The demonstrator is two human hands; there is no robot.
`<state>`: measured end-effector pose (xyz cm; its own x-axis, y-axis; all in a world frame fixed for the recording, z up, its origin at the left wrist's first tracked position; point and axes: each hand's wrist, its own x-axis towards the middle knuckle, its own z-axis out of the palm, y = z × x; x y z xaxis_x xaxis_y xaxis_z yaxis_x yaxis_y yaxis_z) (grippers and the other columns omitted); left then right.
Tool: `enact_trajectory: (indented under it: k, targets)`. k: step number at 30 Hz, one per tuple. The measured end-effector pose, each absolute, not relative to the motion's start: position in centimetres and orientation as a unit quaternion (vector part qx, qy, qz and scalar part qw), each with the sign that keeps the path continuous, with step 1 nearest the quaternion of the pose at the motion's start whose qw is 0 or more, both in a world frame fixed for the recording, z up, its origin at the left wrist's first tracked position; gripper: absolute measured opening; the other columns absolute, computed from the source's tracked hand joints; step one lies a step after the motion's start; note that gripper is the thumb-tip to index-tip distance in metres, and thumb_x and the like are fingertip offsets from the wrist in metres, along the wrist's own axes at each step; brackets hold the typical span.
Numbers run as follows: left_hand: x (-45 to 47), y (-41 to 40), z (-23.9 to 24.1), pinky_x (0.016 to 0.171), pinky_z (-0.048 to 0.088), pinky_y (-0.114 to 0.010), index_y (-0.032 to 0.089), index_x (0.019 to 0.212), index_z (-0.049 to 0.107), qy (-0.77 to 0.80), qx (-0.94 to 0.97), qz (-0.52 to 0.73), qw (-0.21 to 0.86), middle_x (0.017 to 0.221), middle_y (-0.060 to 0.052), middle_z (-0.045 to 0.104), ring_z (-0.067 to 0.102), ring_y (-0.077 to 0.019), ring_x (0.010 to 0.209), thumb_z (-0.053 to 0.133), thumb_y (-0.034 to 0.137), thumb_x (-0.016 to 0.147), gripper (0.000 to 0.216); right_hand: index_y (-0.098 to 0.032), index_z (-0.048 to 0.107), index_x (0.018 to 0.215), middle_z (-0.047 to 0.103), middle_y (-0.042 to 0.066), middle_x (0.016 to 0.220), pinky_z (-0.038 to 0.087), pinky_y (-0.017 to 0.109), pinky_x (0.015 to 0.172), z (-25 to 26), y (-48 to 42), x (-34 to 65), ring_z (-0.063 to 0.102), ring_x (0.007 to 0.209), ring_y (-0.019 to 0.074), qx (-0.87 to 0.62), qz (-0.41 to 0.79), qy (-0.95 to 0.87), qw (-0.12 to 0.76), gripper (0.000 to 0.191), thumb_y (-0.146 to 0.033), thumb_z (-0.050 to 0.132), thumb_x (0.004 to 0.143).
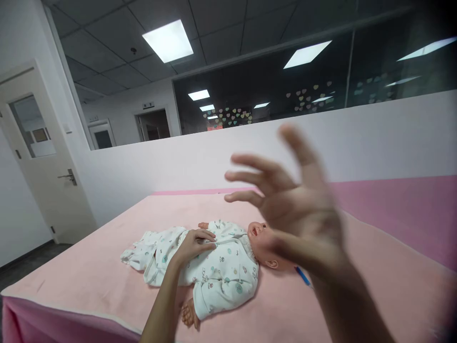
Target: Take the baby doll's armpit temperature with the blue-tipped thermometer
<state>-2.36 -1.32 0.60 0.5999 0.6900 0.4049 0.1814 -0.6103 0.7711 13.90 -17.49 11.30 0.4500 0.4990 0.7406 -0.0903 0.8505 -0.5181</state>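
A baby doll [228, 257] in white printed clothes lies on its back on a pink padded table cover [117, 247], head to the right and legs to the left. My left hand [194, 244] rests on the doll's belly with its fingers lying flat on the cloth. Raised in front of the doll's head is my right hand [296, 205], blurred by motion, its fingers spread and nothing in them. It hides part of the doll's face. Behind the head, partly covered by my right wrist, lies a thin blue stick-like object [303, 275].
A low white wall [200, 162] with a window [267, 90] above it stands behind the table. Pink padding [400, 209] runs along the wall's right part. At the left is a closed door [46, 162]. The table's front edge drops off at lower left.
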Motion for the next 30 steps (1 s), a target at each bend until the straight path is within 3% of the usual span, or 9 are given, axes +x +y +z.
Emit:
enact_trajectory:
  k: [3, 6, 8, 10, 14, 23, 30]
  targets:
    - [-2.2, -1.0, 0.1, 0.076, 0.046, -0.029, 0.014, 0.076, 0.069, 0.253, 0.819, 0.363, 0.365, 0.088, -0.009, 0.068, 0.06, -0.0209, 0.085, 0.067, 0.035, 0.063, 0.025, -0.025, 0.038, 0.12, 0.063, -0.001, 0.09, 0.049, 0.029, 0.072, 9.5, -13.8, 13.4, 0.059, 0.082, 0.0107, -0.269, 0.181, -0.625, 0.711, 0.052, -0.023, 0.057, 0.072]
    - [-2.1, -0.6, -0.3, 0.077, 0.046, -0.029, 0.013, 0.077, 0.069, 0.241, 0.812, 0.372, 0.379, 0.086, -0.009, 0.068, 0.06, -0.0197, 0.084, 0.067, 0.035, 0.063, 0.026, -0.02, 0.05, 0.105, 0.063, 0.0, 0.073, 0.048, 0.028, 0.066, 4.7, -8.9, 13.2, 0.06, 0.069, 0.0127, -0.388, 0.109, -0.68, 0.612, 0.032, -0.017, 0.053, 0.074]
    - [-2.0, -0.5, -0.5, 0.077, 0.045, -0.028, 0.013, 0.078, 0.069, 0.238, 0.811, 0.377, 0.38, 0.084, -0.008, 0.068, 0.06, -0.0188, 0.082, 0.066, 0.034, 0.065, 0.025, -0.019, 0.059, 0.086, 0.064, 0.001, 0.073, 0.046, 0.029, 0.065, 1.7, -6.7, 13.4, 0.059, 0.069, 0.0141, -0.436, 0.062, -0.728, 0.526, 0.017, -0.013, 0.05, 0.073]
    - [-2.0, -0.5, -0.6, 0.075, 0.045, -0.027, 0.013, 0.077, 0.069, 0.239, 0.812, 0.377, 0.376, 0.081, -0.007, 0.068, 0.06, -0.018, 0.08, 0.064, 0.033, 0.067, 0.023, -0.02, 0.06, 0.074, 0.064, 0.0, 0.072, 0.044, 0.029, 0.068, -0.3, -5.8, 13.8, 0.058, 0.069, 0.0144, -0.449, 0.013, -0.754, 0.478, 0.014, -0.012, 0.049, 0.073]
    - [-1.9, -0.6, -0.6, 0.071, 0.045, -0.025, 0.013, 0.075, 0.069, 0.241, 0.806, 0.384, 0.38, 0.079, -0.007, 0.067, 0.059, -0.0174, 0.078, 0.065, 0.033, 0.066, 0.022, -0.021, 0.059, 0.074, 0.063, -0.001, 0.073, 0.041, 0.029, 0.072, -1.4, -6.0, 14.2, 0.055, 0.074, 0.0151, -0.453, -0.051, -0.76, 0.463, 0.013, -0.012, 0.05, 0.071]
    - [-1.8, -0.9, -0.5, 0.063, 0.042, -0.022, 0.013, 0.074, 0.066, 0.241, 0.799, 0.375, 0.404, 0.072, -0.004, 0.064, 0.056, -0.0133, 0.068, 0.064, 0.032, 0.067, 0.02, -0.019, 0.052, 0.073, 0.057, 0.001, 0.074, 0.035, 0.028, 0.07, -2.0, -6.0, 14.1, 0.049, 0.075, 0.0156, -0.474, -0.074, -0.751, 0.453, 0.01, -0.014, 0.046, 0.077]
    - [-1.7, -1.0, -0.5, 0.069, 0.041, -0.023, 0.014, 0.073, 0.061, 0.237, 0.803, 0.381, 0.393, 0.075, -0.003, 0.061, 0.054, -0.0136, 0.074, 0.062, 0.03, 0.068, 0.017, -0.018, 0.049, 0.074, 0.053, 0.003, 0.076, 0.034, 0.031, 0.075, -1.7, -6.5, 13.6, 0.045, 0.076, 0.0161, -0.44, -0.138, -0.776, 0.431, 0.016, -0.011, 0.037, 0.082]
